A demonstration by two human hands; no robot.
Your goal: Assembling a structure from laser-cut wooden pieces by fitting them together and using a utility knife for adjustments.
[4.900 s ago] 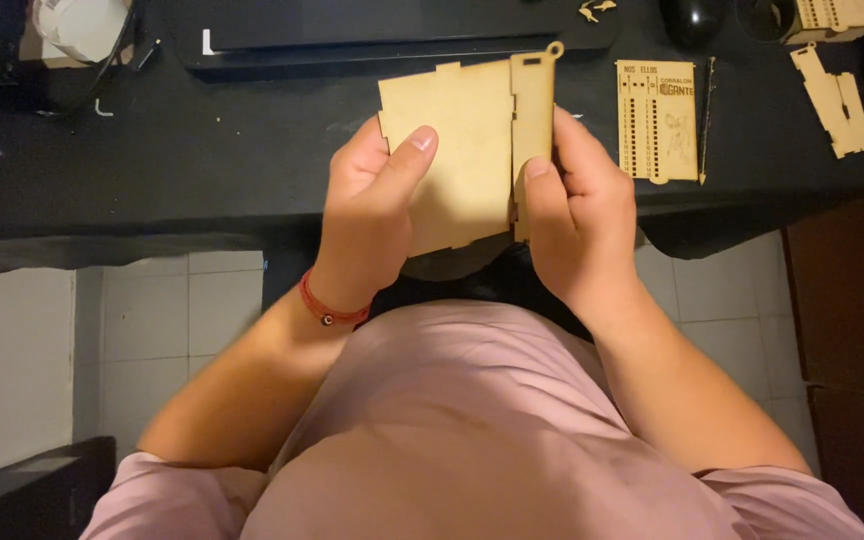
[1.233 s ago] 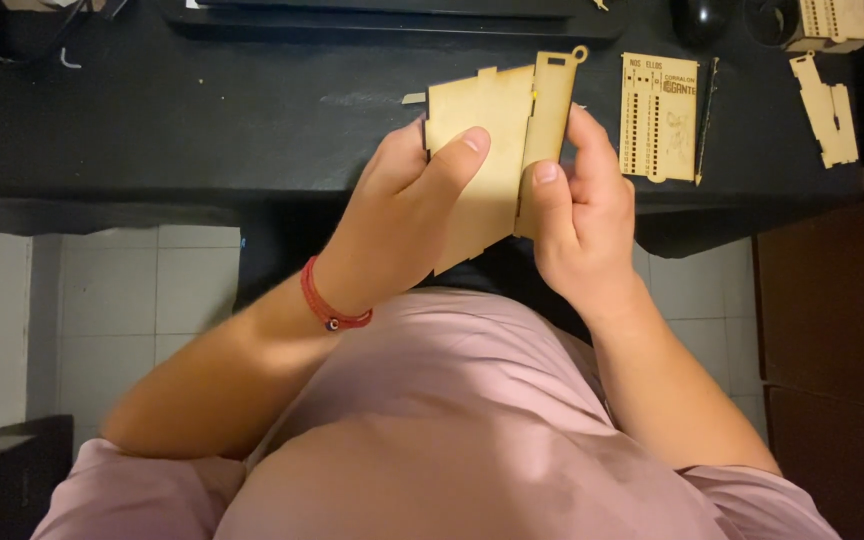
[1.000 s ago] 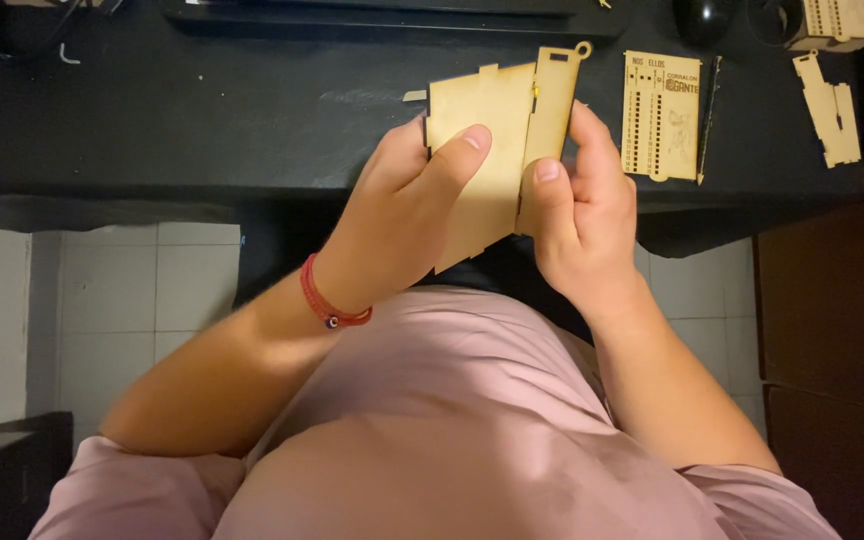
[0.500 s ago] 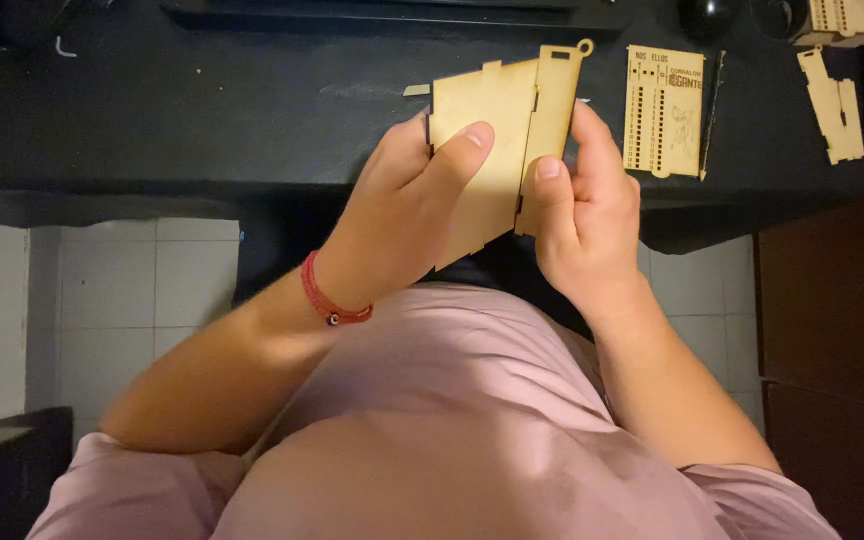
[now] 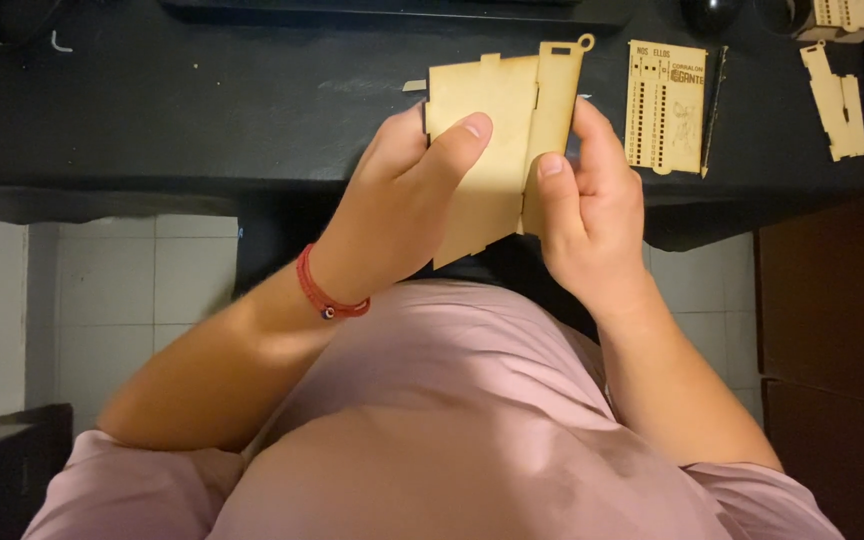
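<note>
We grip the tan wooden panel (image 5: pixel 482 150) with our left hand (image 5: pixel 402 200), thumb across its face, above the black desk (image 5: pixel 202 100). Our right hand (image 5: pixel 592 210) pinches the narrow strip (image 5: pixel 555 110) at the panel's right edge. A printed tan card (image 5: pixel 666 105) lies just right.

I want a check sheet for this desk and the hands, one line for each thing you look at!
Surface: black desk, dark and dim.
Job's things: large flat wooden panel with a narrower wooden strip along its right edge, both held above the desk edge.
Clutter: slotted wooden sheet lying flat; long wooden piece at far right; small wooden block at the top edge.
Grip: left hand holds the panel, thumb on its face; right hand pinches the strip.
Cables: a thin pale one at top left, unclear.
Surroundings: white tiled floor, brown cabinet, red bracelet on the left wrist.
</note>
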